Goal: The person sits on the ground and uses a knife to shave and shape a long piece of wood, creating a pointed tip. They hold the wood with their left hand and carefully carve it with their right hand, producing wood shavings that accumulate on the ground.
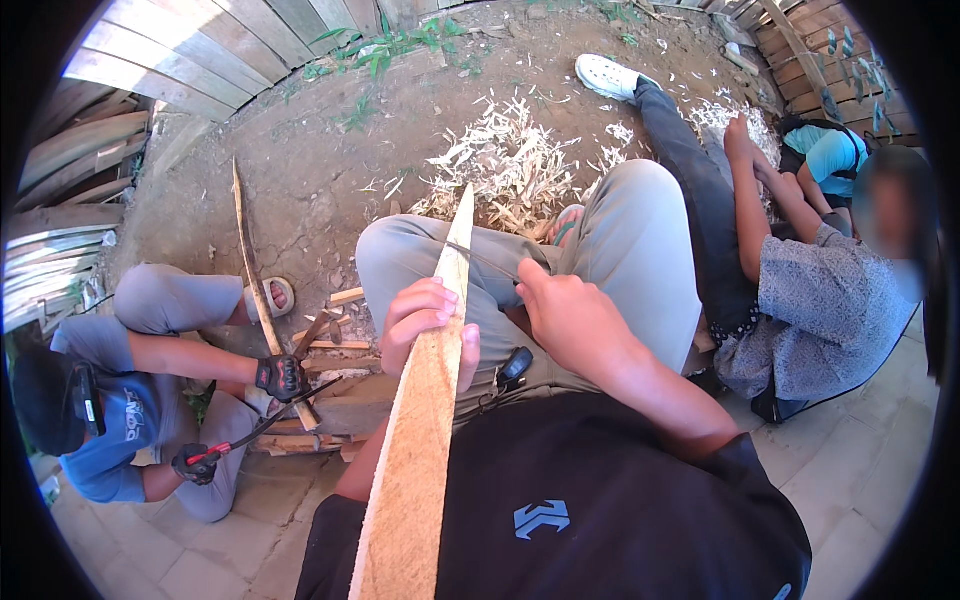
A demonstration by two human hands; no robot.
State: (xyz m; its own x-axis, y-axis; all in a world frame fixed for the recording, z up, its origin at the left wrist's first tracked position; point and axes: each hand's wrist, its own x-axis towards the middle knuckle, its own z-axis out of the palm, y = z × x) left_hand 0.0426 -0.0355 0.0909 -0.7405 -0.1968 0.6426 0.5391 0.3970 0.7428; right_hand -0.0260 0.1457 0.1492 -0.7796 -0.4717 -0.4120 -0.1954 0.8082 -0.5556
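A long pale piece of wood point(415, 450) runs from the lower edge up over my lap and narrows to a sharp point between my knees. My left hand point(418, 320) is closed around it below the tapered part, thumb on one side and fingers on the other. In my right hand point(572, 315) I grip a knife point(488, 262); its thin dark blade lies across the taper a little below the point. The fist hides most of the knife's handle.
Wood shavings point(510, 160) lie heaped on the dirt beyond my knees. At left, a person in gloves point(282, 378) holds a red-handled tool point(215, 452) at a long stick point(252, 260). Wood pieces point(345, 400) lie beside me. Another person point(830, 300) sits close at right.
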